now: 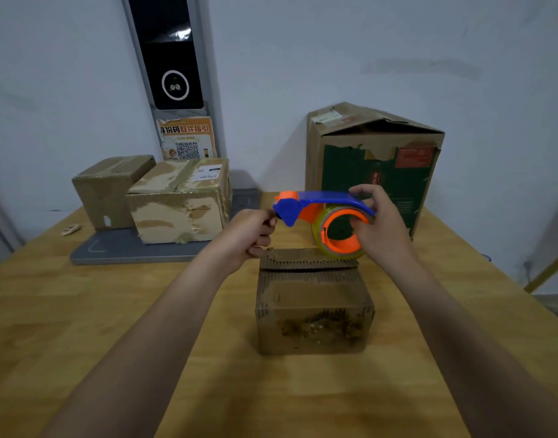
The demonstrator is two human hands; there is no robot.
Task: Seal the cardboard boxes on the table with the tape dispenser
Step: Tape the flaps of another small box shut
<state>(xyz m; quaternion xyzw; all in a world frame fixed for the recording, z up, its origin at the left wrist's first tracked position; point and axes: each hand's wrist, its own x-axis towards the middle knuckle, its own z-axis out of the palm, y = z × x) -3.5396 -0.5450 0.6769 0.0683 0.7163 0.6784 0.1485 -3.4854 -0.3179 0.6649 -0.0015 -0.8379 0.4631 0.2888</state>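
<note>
Bare forearms (151, 336) flank the small cardboard box (314, 298) mid-worktop (81, 327). At its 12 o'clock, the right hand (380, 224) grips the tape dispenser (322, 205) by the roll. The left hand (249, 235) is curled at the cutter end; whether it pinches tape cannot be told. The tape is best anchored over the box's far edge, then drawn straight along the seam.

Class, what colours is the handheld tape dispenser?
The tape dispenser is blue with orange parts, shown best in the head view.

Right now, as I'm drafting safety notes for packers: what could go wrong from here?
The left hand sits right at the head of the tape dispenser, held by the right hand; a cutting edge there could nick fingers. Nothing steadies the small box, whose top flap looks loose, so it may shift and tape crooked.
</note>
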